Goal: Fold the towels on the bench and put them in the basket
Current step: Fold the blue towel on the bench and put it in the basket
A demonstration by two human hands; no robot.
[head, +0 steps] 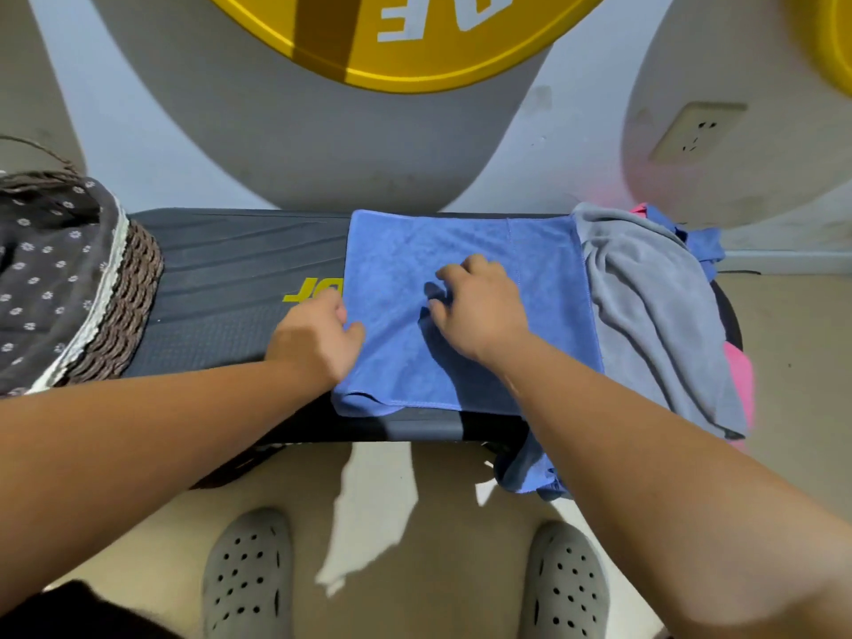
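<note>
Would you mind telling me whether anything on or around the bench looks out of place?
Yes: a blue towel hangs off the front edge of the bench at the right, drooping toward the floor.

Wall sign: I see a yellow disc (415, 62) with white letters (401, 20) high on the wall, cut off by the top edge.
Corner: a second, blurred yellow shape (837, 43) sits at my far top right.
Wall: rounded grey panels (276, 131) on a paler ground.
Socket: a cream wall socket (696, 131) on the right-hand grey panel.
Footwear: a left clog (249, 578) and a right clog (569, 588), grey and perforated, stand apart.
Floor: beige floor (465, 601) with a bright light patch (369, 514) between the clogs.
</note>
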